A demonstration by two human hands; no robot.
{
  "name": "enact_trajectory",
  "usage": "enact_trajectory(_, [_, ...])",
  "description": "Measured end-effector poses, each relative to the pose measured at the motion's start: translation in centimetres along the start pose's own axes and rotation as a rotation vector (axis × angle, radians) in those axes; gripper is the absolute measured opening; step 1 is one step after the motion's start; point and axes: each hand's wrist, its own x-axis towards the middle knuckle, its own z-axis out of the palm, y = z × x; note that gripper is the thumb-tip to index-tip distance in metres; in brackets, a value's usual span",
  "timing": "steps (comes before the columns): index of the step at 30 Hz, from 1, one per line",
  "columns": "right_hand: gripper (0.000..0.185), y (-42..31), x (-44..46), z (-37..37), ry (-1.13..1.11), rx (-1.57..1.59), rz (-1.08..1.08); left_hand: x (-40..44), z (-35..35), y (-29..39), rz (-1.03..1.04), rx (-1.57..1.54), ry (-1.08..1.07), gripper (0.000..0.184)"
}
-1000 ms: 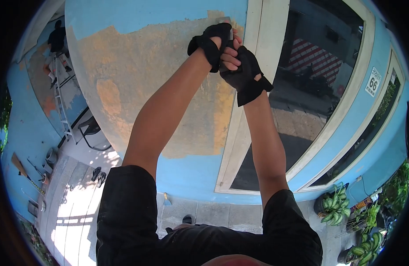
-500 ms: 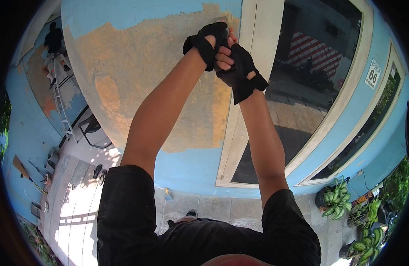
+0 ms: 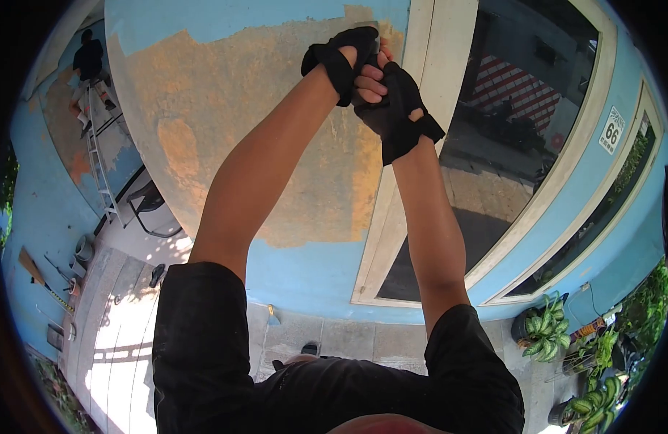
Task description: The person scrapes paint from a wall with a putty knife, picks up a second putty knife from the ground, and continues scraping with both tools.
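1. Left hand (image 3: 340,61): gloved, fingers bent closed around a flat tool (image 3: 371,24) (mostly hidden by the glove).
2. Right hand (image 3: 389,105): gloved, just below, fingers curled tight, apparently on the tool too (its grip is covered).
3. The tool is at the upper edge of the wall's bare patch (image 3: 211,105), near the pale frame (image 3: 441,61).

2 gloves (image 3: 405,119) show — plus 1 ladder (image 3: 97,156), 1 chair (image 3: 149,198), 1 number plate (image 3: 610,132).
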Motion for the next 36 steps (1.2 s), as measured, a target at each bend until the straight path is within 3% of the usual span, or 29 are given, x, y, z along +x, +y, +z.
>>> enact_trajectory(2, [0.015, 0.3, 0.6, -1.1, -0.047, -0.006, -0.001, 0.5, -0.3, -0.6, 0.066, -0.056, -0.043, 0.038])
enact_trajectory(4, [0.017, -0.1, 1.3, 0.2, -0.03, 0.013, -0.019, -2.2, 1.0, 2.2, -0.046, 0.091, 0.058, 0.037])
enact_trajectory(7, [0.02, 0.8, 0.4, 0.6, 0.014, 0.045, -0.023, -1.6, -0.2, 1.3, -0.088, 0.024, -0.002, 0.038])
enact_trajectory(9, [0.02, 1.2, -0.1, -0.3, 0.004, 0.002, -0.043, 0.3, -0.6, -0.2, -0.068, 0.002, -0.025, 0.039])
enact_trajectory(11, [0.02, 0.9, 0.4, -0.2, -0.016, 0.001, -0.036, 2.4, -0.6, -1.1, 0.088, -0.004, 0.005, 0.037])
enact_trajectory(15, [0.018, -0.2, 1.3, 0.9, -0.042, 0.042, -0.043, -1.5, -0.4, 2.6, -0.022, 0.005, -0.138, 0.037])
enact_trajectory(20, [0.019, 0.8, 0.7, -0.6, -0.079, 0.016, -0.038, 1.3, -1.0, 0.0, 0.078, -0.02, -0.108, 0.036])
enact_trajectory(25, [0.02, 0.8, 0.5, -0.1, -0.029, 0.048, -0.057, 0.2, -1.1, 0.5, -0.003, -0.022, -0.124, 0.037])
enact_trajectory(28, [0.02, 1.0, 0.4, -0.9, -0.097, 0.017, -0.042, 0.7, -0.7, -0.2, 0.105, 0.045, -0.102, 0.037])
enact_trajectory(36, [0.018, 0.6, 0.3, -1.4, -0.109, 0.006, -0.022, 1.1, -0.6, -0.7, 0.066, -0.022, -0.091, 0.036])
